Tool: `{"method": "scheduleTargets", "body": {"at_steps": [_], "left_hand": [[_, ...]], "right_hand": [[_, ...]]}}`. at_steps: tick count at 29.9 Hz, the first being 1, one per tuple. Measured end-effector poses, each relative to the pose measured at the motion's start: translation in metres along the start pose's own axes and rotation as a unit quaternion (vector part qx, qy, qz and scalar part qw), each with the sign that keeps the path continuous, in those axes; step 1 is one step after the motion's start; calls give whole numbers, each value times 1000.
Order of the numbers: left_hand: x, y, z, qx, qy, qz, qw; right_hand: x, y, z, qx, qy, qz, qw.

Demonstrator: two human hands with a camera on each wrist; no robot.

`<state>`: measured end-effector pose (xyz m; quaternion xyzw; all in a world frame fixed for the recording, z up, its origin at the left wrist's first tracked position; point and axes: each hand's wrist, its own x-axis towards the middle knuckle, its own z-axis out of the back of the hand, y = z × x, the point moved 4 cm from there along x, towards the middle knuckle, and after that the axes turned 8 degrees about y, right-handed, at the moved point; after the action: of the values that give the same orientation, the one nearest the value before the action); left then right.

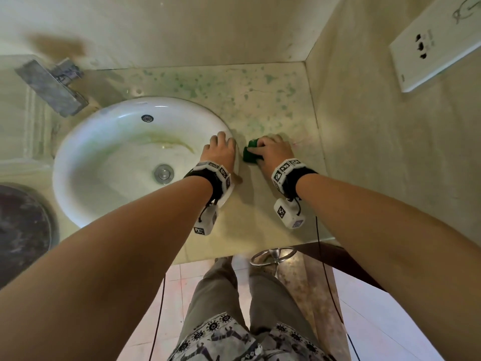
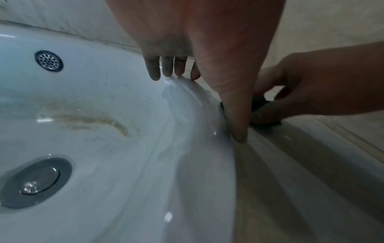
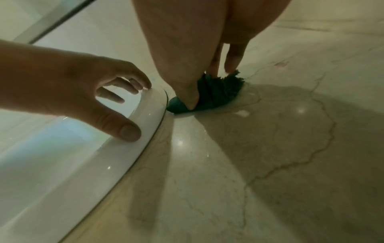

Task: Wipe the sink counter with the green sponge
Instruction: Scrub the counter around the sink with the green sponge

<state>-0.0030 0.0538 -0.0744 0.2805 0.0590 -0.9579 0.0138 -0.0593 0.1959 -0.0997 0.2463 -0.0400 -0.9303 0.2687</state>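
While my right hand [image 1: 273, 152] presses down at centre frame of the head view, its fingers and thumb are curled round the green sponge [image 1: 250, 152], pinning it flat to the sink counter [image 1: 273, 105]. Sponge sits just right of the sink [image 1: 109, 152], close against the basin's rim; in the right wrist view its near corner [image 3: 176, 105] all but meets the rim edge, though I cannot tell whether they touch. Thumb bears on the sponge's near end, fingers on its frayed far end.

Left hand [image 1: 220, 151] rests on the sink's right rim, fingers spread and fairly straight, holding nothing. Left wrist view shows the fingertips [image 2: 154, 72] on the rim's upper curve and the thumb reaching down to the seam between rim and counter.

Counter: pale stone, green speckles across the upper middle of the head view, veined cracks and a wet-looking darker patch [image 3: 280, 123] centre right in the right wrist view.

Sink notes: brownish streak [image 2: 93, 118] across the bowl, round drain plug [image 1: 164, 173] low in the bowl, overflow grille [image 1: 147, 118] above it.

Upper left of head frame, a grey block-like fitting [image 1: 50, 87]; blurred, cannot identify. Upper right, a white wall socket [image 1: 432, 48]. Lower left edge, a dark round object [image 1: 23, 225].
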Motion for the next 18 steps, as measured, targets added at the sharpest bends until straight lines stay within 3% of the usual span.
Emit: {"method": "scheduleTargets", "body": {"at_steps": [10,15,18], "left_hand": [[36,39,22,33,29,10,999],[40,36,21,34,62,9,997],[38,34,25,32,69,13,997]], "right_hand": [[6,5,-7,178,17,-17,984],[23,6,-6,164,26,-12,986],[40,8,6,210,20,-40,977]]}}
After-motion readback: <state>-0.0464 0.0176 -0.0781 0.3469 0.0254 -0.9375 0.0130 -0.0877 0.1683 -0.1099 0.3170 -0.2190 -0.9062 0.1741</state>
